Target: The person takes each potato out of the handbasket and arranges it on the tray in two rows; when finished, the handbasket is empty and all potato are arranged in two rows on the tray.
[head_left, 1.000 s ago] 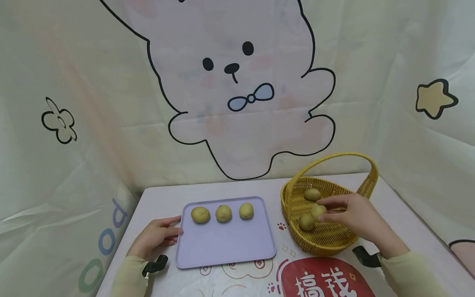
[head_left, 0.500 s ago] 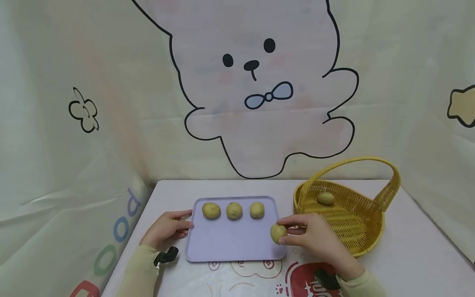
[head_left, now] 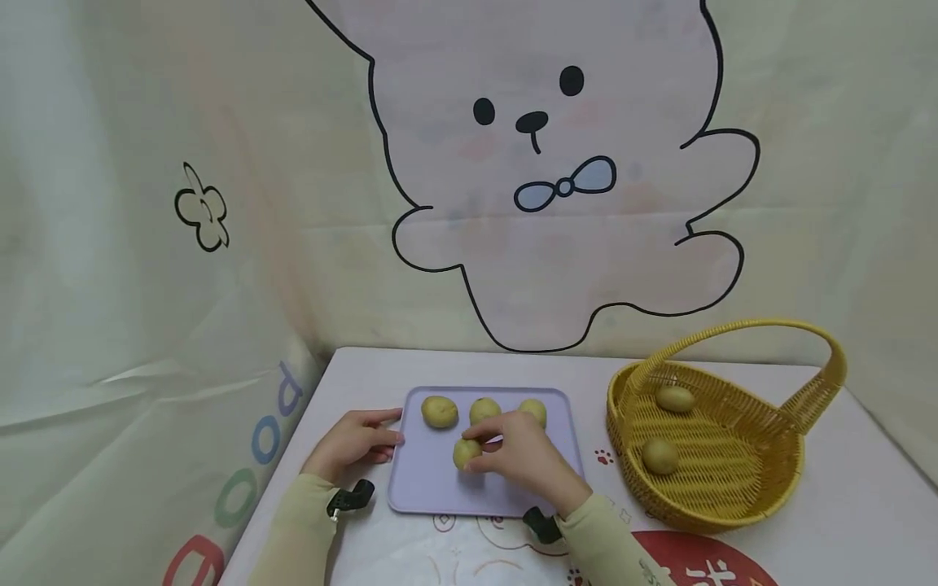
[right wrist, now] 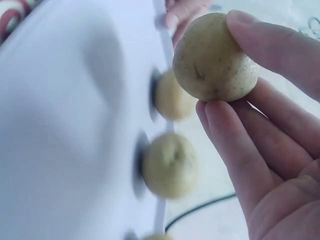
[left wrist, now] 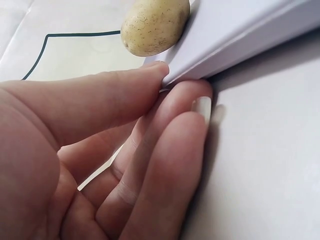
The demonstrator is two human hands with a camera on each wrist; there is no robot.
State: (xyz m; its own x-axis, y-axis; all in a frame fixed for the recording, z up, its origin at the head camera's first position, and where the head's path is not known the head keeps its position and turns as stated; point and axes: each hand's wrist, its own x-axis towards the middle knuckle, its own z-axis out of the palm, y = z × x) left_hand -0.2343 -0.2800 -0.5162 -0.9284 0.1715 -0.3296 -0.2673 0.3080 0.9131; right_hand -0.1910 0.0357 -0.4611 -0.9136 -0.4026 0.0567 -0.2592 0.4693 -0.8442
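My right hand holds a small potato between thumb and fingertips, over the middle of the lilac tray. In the right wrist view a gap shows between this potato and the tray surface. Along the tray's far side lie three potatoes in a row: a left one, a middle one and a right one, which my right hand partly covers. At the tray's left edge my left hand pinches the rim, thumb above and curled fingers against the side, as the left wrist view shows.
A yellow wicker basket with a tall arched handle stands right of the tray. Inside it are two potatoes, one at the back and one nearer. A printed cloth curtain closes off the table's back and sides.
My right hand has taken a potato out of the basket and carried it left over the tray. The left hand stays at the tray's edge. The head view has turned right.
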